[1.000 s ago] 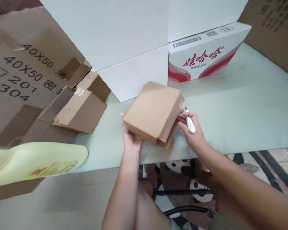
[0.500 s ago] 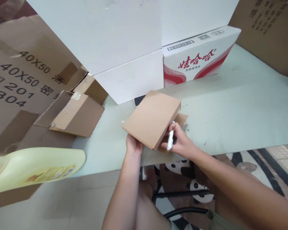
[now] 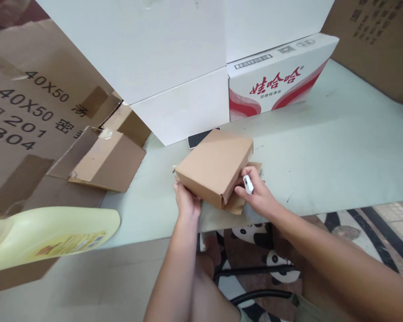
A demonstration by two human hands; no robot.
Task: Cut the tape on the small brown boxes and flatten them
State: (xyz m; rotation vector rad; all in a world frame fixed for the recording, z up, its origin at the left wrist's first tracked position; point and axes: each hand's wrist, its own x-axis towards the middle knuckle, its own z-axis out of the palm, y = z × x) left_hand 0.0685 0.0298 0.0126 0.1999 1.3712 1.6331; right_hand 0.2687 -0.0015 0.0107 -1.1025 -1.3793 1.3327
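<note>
A brown cardboard box [image 3: 215, 163] sits tilted over the table's front part, its near side facing me. My left hand [image 3: 187, 201] grips its near left corner, with some fingers hidden beneath it. Close to the box's right side, my right hand [image 3: 257, 190] is closed around a white box cutter [image 3: 247, 184]; whether a blade is out cannot be made out. A loose cardboard flap [image 3: 235, 205] shows under the box on the right. Behind the box lies a dark phone-like slab [image 3: 201, 137] with a pale rim, partly covered.
Large white cartons [image 3: 184, 103] and a red-and-white carton [image 3: 275, 85] line the back. Brown cartons [image 3: 47, 98] and an opened small carton [image 3: 117, 161] stand at left. A pale yellow bottle [image 3: 53, 235] lies near the front left of the table [image 3: 349, 156].
The box has tipped so its near side now shows, and more of the dark slab is uncovered. My right hand has shifted slightly right and up, turning the box cutter.
</note>
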